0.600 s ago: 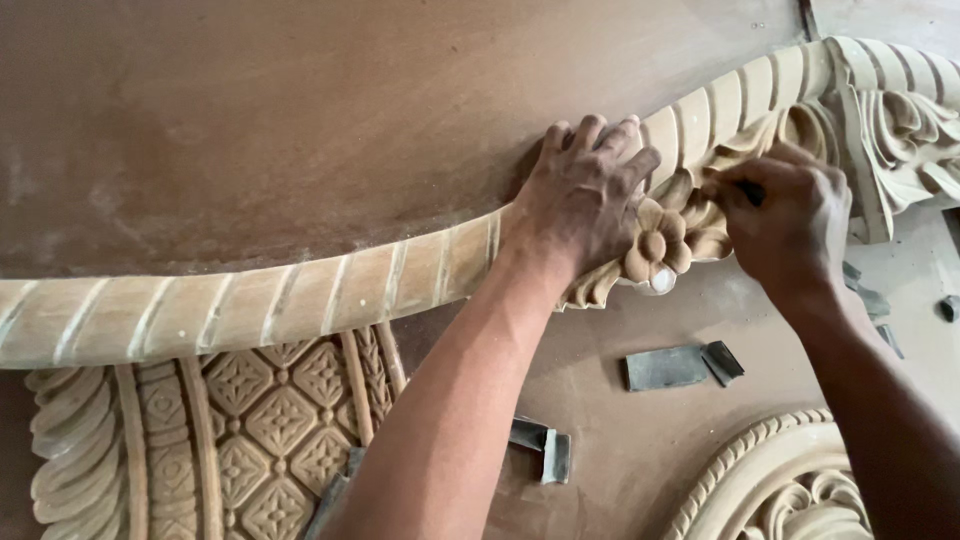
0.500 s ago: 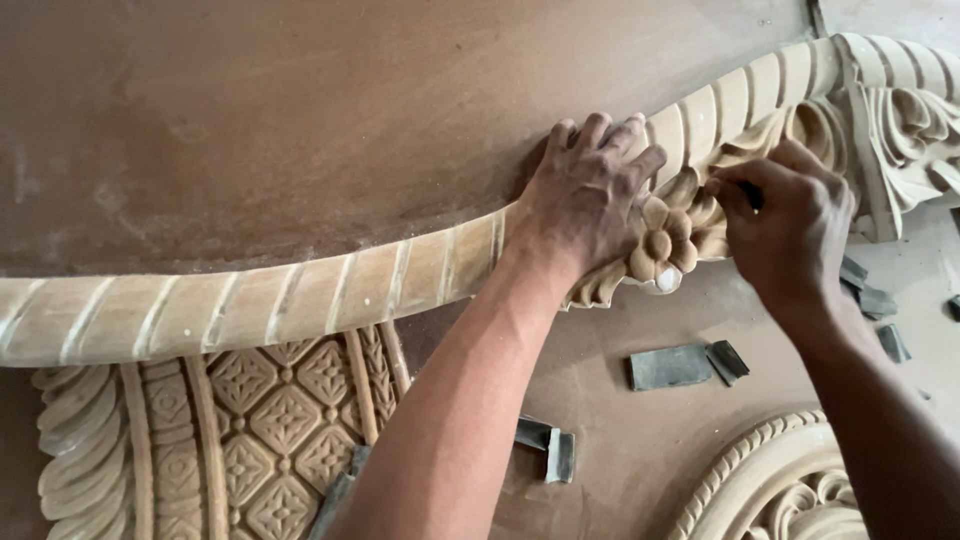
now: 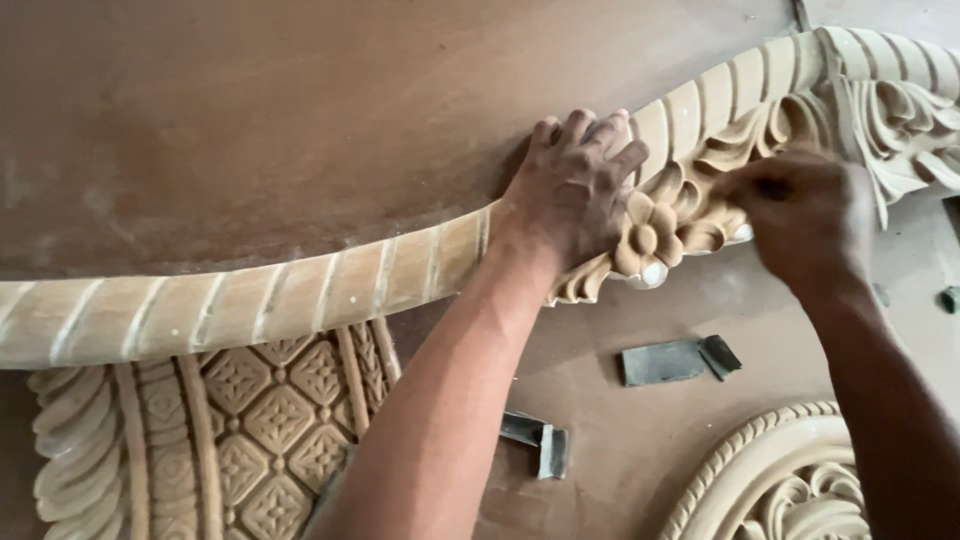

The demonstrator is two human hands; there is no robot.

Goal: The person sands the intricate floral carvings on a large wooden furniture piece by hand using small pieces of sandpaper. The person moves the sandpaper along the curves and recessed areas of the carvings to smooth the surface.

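Observation:
A long curved wooden moulding (image 3: pixel 300 295) with spiral fluting runs across the view and ends at the right in carved leaves and a flower (image 3: pixel 648 240). My left hand (image 3: pixel 575 185) lies flat on top of the moulding just left of the flower, fingers spread over the rim. My right hand (image 3: pixel 800 215) is closed in a fist against the carved leaves right of the flower; a small dark thing shows in its grip, too hidden to name.
A brown board (image 3: pixel 300 120) lies behind the moulding. A carved panel with diamond pattern (image 3: pixel 250 420) sits at lower left, a round carved rosette (image 3: pixel 790 480) at lower right. Two folded grey abrasive pieces (image 3: pixel 675 360) (image 3: pixel 540 440) lie on the dusty surface.
My right hand has slid a little left and down along the carved leaves. My left hand stays pressed on the moulding. The view has shifted slightly.

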